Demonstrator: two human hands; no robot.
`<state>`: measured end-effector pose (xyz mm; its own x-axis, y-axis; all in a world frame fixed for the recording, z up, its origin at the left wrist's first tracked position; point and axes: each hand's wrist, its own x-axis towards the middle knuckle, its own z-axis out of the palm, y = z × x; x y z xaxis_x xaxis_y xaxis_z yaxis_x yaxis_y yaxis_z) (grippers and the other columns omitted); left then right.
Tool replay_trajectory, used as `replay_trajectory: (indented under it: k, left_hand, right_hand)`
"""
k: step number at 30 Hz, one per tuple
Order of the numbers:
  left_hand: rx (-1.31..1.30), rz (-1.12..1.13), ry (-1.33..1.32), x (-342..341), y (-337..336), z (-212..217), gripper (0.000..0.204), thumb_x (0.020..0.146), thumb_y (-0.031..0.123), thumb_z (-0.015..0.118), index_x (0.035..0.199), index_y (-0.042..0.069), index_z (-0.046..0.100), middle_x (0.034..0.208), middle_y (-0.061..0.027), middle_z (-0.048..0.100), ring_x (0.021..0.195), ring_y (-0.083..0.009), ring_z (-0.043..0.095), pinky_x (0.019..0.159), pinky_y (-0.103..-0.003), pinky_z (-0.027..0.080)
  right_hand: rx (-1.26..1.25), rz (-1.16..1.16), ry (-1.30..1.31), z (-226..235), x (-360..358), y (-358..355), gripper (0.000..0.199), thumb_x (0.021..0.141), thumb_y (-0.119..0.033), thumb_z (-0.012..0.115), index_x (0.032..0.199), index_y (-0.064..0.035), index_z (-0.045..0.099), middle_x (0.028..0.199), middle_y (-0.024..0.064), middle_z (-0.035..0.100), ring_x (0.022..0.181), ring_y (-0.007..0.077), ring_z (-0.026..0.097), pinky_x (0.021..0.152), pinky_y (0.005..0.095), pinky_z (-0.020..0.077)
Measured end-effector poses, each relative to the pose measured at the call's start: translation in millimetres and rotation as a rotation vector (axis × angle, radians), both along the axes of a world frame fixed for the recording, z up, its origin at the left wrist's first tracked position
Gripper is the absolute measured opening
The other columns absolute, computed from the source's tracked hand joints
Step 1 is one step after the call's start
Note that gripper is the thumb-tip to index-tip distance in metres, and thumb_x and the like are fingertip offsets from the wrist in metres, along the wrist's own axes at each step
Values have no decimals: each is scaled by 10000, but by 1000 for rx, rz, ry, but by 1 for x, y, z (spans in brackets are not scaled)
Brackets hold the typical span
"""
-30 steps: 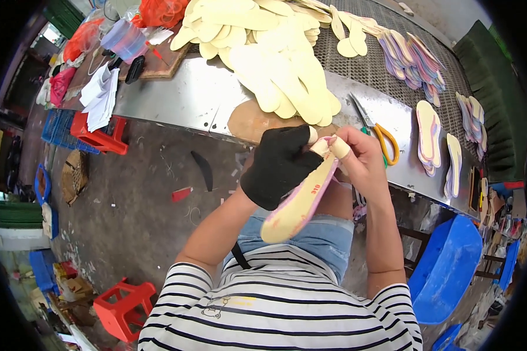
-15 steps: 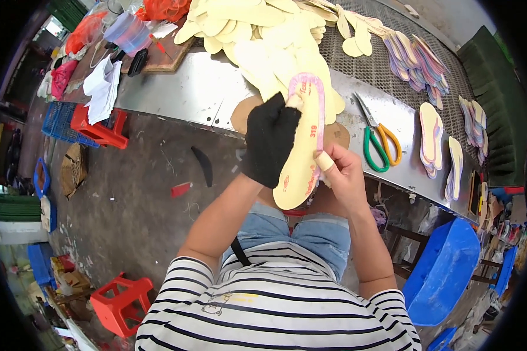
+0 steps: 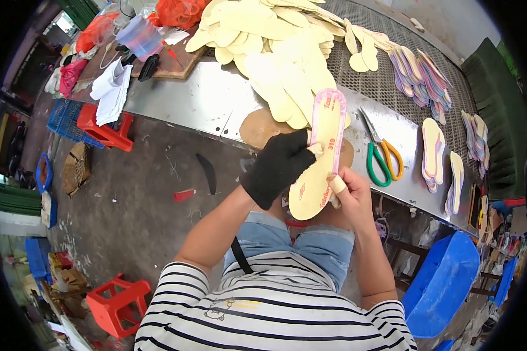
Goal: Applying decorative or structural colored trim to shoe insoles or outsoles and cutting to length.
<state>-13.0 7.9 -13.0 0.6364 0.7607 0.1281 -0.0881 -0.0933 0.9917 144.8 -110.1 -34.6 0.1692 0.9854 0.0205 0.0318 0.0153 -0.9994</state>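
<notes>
A pale yellow insole (image 3: pixel 316 190) with red print and a pinkish-purple edging round its upper end is held between both hands, over my lap at the table's front edge. My left hand (image 3: pixel 281 167), in a black fingerless glove, grips its left side with the thumb on top. On the right side, my bare right hand (image 3: pixel 352 190) pinches the edge; its thumb wears a tan finger cover. Beyond them a big heap of pale yellow insoles (image 3: pixel 275 35) spreads over the table. Scissors (image 3: pixel 380 152) with one green and one orange handle lie to the right.
Insole stacks (image 3: pixel 433 152) lie along the metal table (image 3: pixel 175 96), with purple-edged bundles (image 3: pixel 413 73) on the dark mesh behind. A blue tub (image 3: pixel 442 286) stands low at right. Red stools (image 3: pixel 118 304) are at left; white papers (image 3: pixel 112 90) hang over the table's edge.
The insole has come slightly lower and to the right, in both hands. My left hand has shifted down along it, and its gloved back is turned more upward. The view has shifted a little.
</notes>
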Motion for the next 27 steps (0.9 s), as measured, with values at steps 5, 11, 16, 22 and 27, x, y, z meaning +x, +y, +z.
replay_trajectory:
  k: [5,11,16,22,27]
  left_hand:
    - [-181,-169,8,-12,2,-2,253,892,153,550,1078,-13,593,843,-57,644,764,-92,588,688,-258,482]
    - [-586,-374,-91,-8,28,-12,346,840,236,605,1124,46,557,957,-87,614,868,-193,603,721,-294,505]
    - [-528,-227,-370,-41,26,-22,484,761,156,601,1204,11,470,1271,-184,484,1203,-293,470,983,-371,406]
    - [-526,-267,-532,-24,20,-26,512,755,116,625,1229,16,461,1376,-226,382,1293,-362,352,1101,-397,264]
    - [-520,-256,-426,-20,6,-18,510,832,165,569,1300,12,435,1428,-211,310,1335,-326,297,1080,-390,297]
  right_hand:
    - [245,-414,-186,38,-3,22,98,813,-77,627,803,2,570,731,11,551,708,110,536,606,262,424]
    - [321,-342,-621,43,50,19,118,777,-20,612,895,-9,608,795,64,595,734,178,560,651,261,427]
    - [119,-870,-235,-1,146,-22,106,890,-64,531,923,5,605,752,-12,564,676,39,496,579,198,396]
    - [-90,-1328,-1049,-24,343,-139,247,848,-156,564,1032,3,606,808,84,625,768,204,592,690,328,466]
    - [-630,-1042,-1502,-38,338,-132,585,756,-294,653,1292,-191,441,1065,173,573,949,392,567,851,490,460]
